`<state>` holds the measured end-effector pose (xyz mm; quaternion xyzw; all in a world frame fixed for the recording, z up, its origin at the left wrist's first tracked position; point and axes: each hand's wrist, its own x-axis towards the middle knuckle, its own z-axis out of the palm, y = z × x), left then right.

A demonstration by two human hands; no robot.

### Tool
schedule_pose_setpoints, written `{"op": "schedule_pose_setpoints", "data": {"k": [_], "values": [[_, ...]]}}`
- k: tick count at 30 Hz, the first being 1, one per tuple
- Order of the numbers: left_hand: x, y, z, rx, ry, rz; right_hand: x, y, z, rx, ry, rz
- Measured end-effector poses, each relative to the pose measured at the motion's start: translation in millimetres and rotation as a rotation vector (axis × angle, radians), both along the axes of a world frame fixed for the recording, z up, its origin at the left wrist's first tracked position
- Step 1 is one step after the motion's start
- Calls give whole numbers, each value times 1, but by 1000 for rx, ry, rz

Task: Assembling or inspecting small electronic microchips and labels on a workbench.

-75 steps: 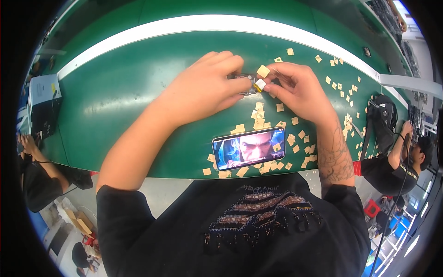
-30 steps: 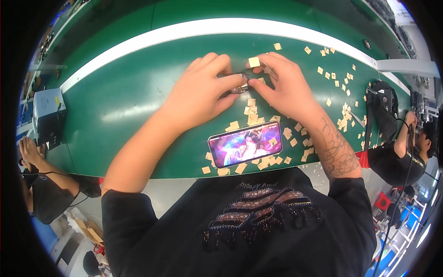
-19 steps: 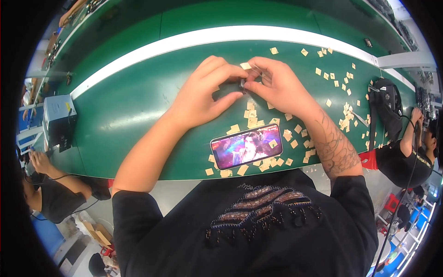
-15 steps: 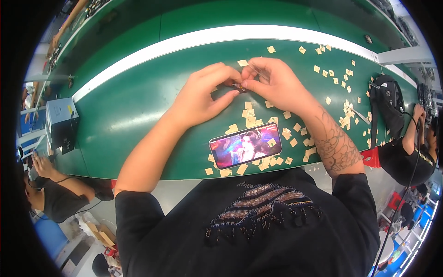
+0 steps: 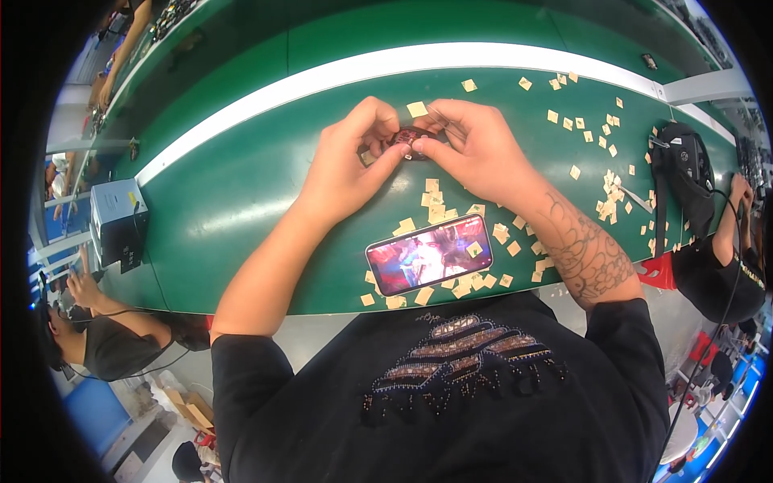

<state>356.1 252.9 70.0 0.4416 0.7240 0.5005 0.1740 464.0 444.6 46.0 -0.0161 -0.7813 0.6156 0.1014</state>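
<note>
A small dark rounded part (image 5: 411,138) with a reddish pattern is pinched between both hands above the green table. My left hand (image 5: 351,153) has its thumb and bent fingers closed on the part's left side. From the right, my right hand (image 5: 475,153) presses its thumb on the part, fingers curled behind it. Something thin and shiny shows at the right fingers, too unclear to name. A small yellowish square (image 5: 368,158) shows beside the left palm, and another pale square (image 5: 416,109) lies just beyond the fingertips. The part's underside is hidden.
A phone (image 5: 394,266) playing video lies nearer my body, with many yellowish squares (image 5: 435,197) around it. Tweezers (image 5: 636,199) and a black bag (image 5: 683,173) lie at right. A grey box device (image 5: 117,221) stands left. Co-workers sit on both sides.
The dark part has turned so its broad reddish face shows more. My left fingers have curled in tighter and lifted, with the thumb shifted left. The phone's picture has changed.
</note>
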Motion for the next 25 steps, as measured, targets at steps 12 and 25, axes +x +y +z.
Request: {"op": "schedule_pose_setpoints", "data": {"k": [12, 25], "values": [[-122, 34, -19, -25, 292, 497, 2, 9, 21, 137, 89, -225], [72, 81, 35, 202, -247, -222, 41, 52, 190, -418, 690, -112]]}}
